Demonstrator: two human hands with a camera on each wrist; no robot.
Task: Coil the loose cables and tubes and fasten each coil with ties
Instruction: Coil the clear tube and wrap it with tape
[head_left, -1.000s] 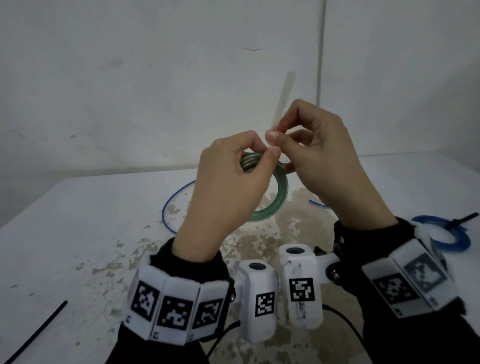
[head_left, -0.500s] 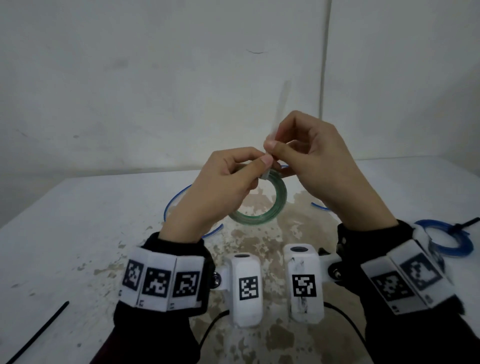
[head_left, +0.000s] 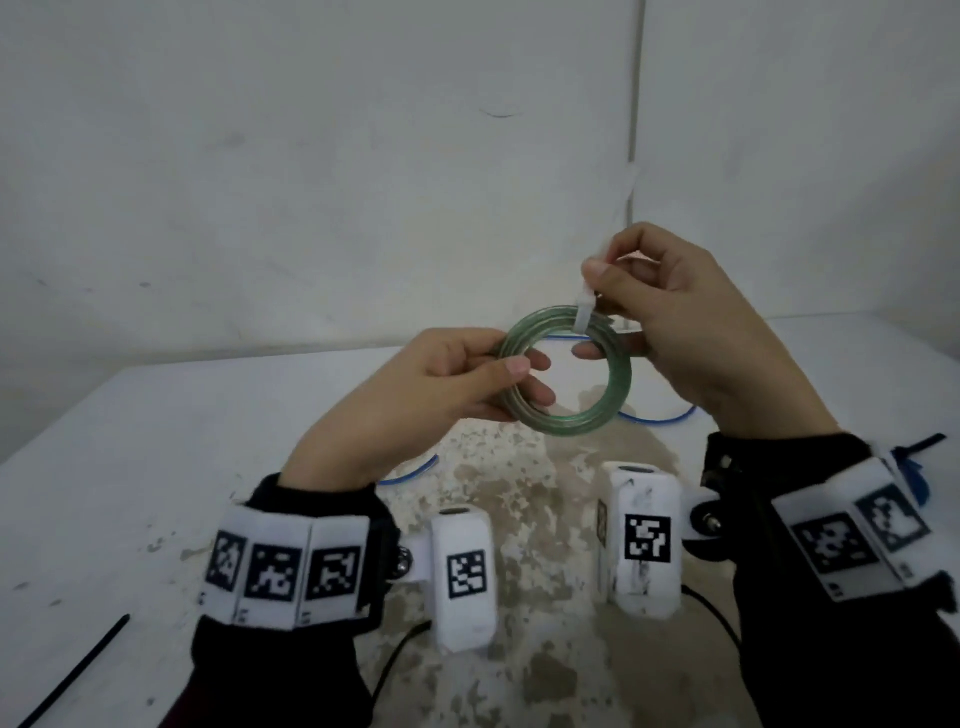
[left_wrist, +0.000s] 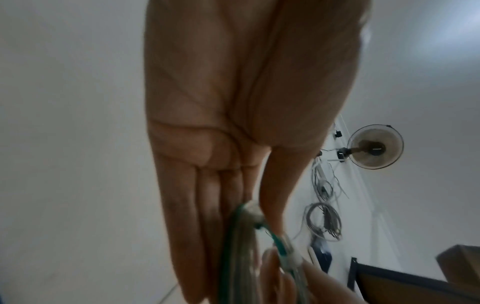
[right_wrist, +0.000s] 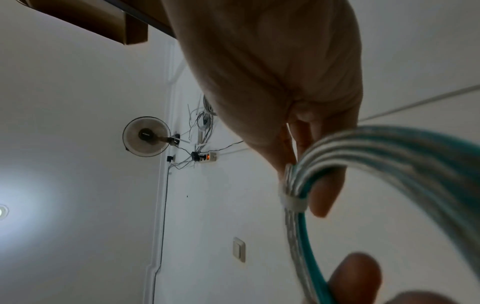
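Note:
A coil of clear green tube (head_left: 597, 415) hangs in the air above the table, held between both hands. My left hand (head_left: 467, 379) pinches the coil's left side between thumb and fingers. A white tie (head_left: 584, 319) wraps the coil at its top. My right hand (head_left: 670, 317) pinches the tie's tail above the coil, with a lower finger under the coil's right side. In the right wrist view the white tie (right_wrist: 293, 202) circles the tube strands (right_wrist: 389, 148) beside my fingertips. The left wrist view shows the green tube (left_wrist: 233, 257) blurred against my fingers.
A loose blue cable (head_left: 654, 418) lies on the stained white table (head_left: 156, 441) behind the hands. A blue coil with a black tie (head_left: 917, 470) sits at the right edge, mostly hidden by my wrist. A black tie (head_left: 72, 670) lies at the front left.
The hands have drawn apart. My left hand slid from the tie to the coil's left side, the right hand pulled the tie's tail upward, and the loop now sits tight on the coil.

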